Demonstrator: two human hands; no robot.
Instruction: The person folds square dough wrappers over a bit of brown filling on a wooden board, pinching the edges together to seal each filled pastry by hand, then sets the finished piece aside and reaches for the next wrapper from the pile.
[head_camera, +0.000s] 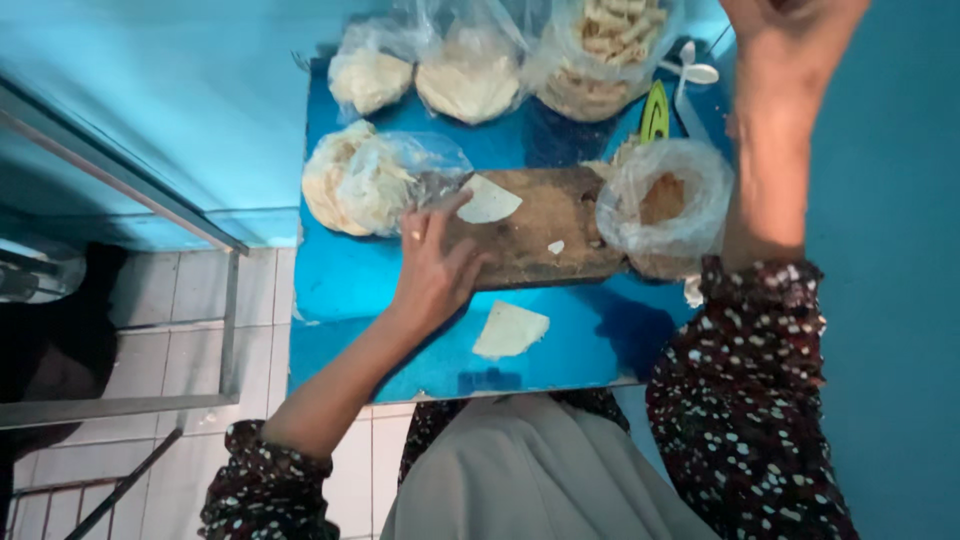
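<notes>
I am sitting at a small blue table (350, 290) set between blue walls, with a white tiled floor showing to my left. My left hand (432, 268) is lying flat and open on the near left end of the wooden board (545, 235), fingers spread, gripping nothing; my fingertips are reaching almost to a thin pale wrapper (488, 200) that is lying on the board. A second wrapper (510, 330) is lying on the table just in front of the board. My right hand (790, 40) is lifting high toward the far right corner, partly cut off at the top edge, so I cannot tell whether it is holding anything. A clear bag (665, 205) is sitting on the right end of the board, another bag of wrappers (375, 180) is resting just beyond my left fingers, and three more bags (470, 70) are standing along the back.
</notes>
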